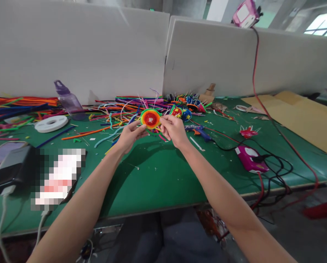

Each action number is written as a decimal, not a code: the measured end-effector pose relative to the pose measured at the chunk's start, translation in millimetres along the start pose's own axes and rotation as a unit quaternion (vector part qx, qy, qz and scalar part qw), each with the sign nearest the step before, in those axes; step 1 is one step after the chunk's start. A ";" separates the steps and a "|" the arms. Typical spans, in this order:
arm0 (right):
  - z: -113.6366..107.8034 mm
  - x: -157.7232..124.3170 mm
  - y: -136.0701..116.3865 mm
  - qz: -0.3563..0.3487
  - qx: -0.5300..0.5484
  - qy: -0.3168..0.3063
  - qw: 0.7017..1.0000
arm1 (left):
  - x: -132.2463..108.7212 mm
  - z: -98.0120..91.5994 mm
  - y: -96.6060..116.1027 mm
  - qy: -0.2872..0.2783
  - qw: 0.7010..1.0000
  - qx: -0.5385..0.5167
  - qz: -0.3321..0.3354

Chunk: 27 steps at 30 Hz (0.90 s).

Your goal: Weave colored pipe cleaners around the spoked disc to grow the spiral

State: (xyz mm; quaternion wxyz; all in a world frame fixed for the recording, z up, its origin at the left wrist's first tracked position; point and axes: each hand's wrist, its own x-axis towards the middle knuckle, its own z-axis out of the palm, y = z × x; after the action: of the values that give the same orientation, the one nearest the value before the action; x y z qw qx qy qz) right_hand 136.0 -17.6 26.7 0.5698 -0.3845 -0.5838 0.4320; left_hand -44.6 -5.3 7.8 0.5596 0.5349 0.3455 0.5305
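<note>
The round chenille-stem disc [150,119] was in the air between the two hands, near the middle of the view and above the green table [163,175], with its face turned toward the person. Because it was a circle, it did not have a long axis; the direction which mattered was the line across it, from one grasping point to the other. The left hand [130,136] took it at the lower left of the rim, with the thumb in front and other fingers under the edge, partly hidden. The right hand [174,129] pinched the right side of the rim between thumb and forefinger, somewhat higher than the left fingers, so this line was slanting a little upward to the right. Neither hand was nearer, since both were touching the disc, and its red centre with the pale spot was uncovered between them. How firmly the fingers pressed, I could not tell. Behind the disc lay the loose chenille stems [125,103], and just beyond the right fingers were a red star-patterned piece [177,111] and a blue star-patterned piece [186,115]. The blue glue gun [202,133] was lying to the right of the right hand, apart from its fingers.
</note>
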 end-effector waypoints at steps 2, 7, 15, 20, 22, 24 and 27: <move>-5.7 2.0 -4.2 -0.014 -0.020 0.016 1.000 | 0.4 1.4 4.3 0.024 1.000 -0.005 -0.014; -19.0 8.8 -7.8 -0.041 -0.058 0.031 0.997 | -6.1 -18.0 34.9 0.072 0.982 0.172 0.017; -12.9 14.1 -29.5 -0.165 -0.325 0.016 0.931 | -45.2 -7.9 120.2 0.103 0.836 0.479 0.249; 0.5 -5.3 -47.8 -0.210 -0.466 -0.037 0.859 | -31.1 30.0 110.1 0.001 0.844 0.463 0.269; 1.1 -11.4 -47.0 -0.221 -0.496 -0.055 0.838 | -24.8 31.1 95.7 -0.021 0.855 0.457 0.244; -0.8 -14.7 -43.4 -0.218 -0.516 -0.064 0.826 | -22.1 27.3 81.7 -0.027 0.867 0.439 0.234; -4.7 -16.5 -35.8 -0.216 -0.513 -0.077 0.827 | -22.9 20.9 64.4 -0.030 0.885 0.408 0.222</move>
State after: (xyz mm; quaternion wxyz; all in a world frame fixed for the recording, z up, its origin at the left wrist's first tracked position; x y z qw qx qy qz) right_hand 143.1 -44.7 54.8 0.3227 -0.4507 -0.8315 -0.0361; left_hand -43.6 -40.8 69.8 0.1699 0.7943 0.3866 0.4367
